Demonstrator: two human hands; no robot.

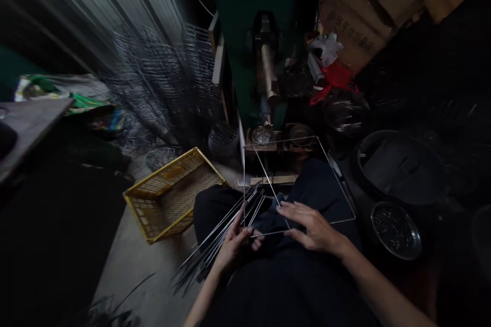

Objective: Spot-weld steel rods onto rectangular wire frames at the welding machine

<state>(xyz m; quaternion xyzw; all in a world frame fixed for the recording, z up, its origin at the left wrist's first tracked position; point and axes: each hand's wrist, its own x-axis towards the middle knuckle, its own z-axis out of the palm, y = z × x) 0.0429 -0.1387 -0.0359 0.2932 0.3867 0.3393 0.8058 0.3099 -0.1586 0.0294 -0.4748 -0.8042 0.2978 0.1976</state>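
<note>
A bent wire frame [244,184], roughly rectangular, is held up over the seated person's lap, reaching toward the machine [268,69] in front. A straight wire [268,180] slants across it from the far left corner to the near edge. The left hand [238,235] has its fingers closed around the near left corner. The right hand [312,227] lays its outstretched fingers on the slanting wire, with the thumb at the near edge — whether they grip, I cannot tell.

A bundle of metal rods [215,249] lies across the left thigh, just beside the left hand. Left of that leg, a yellow crate [169,173] sits on the floor. On the right — near the right forearm — stands a round bowl [416,245] of small metal pieces, in front of a dark tub [360,163].
</note>
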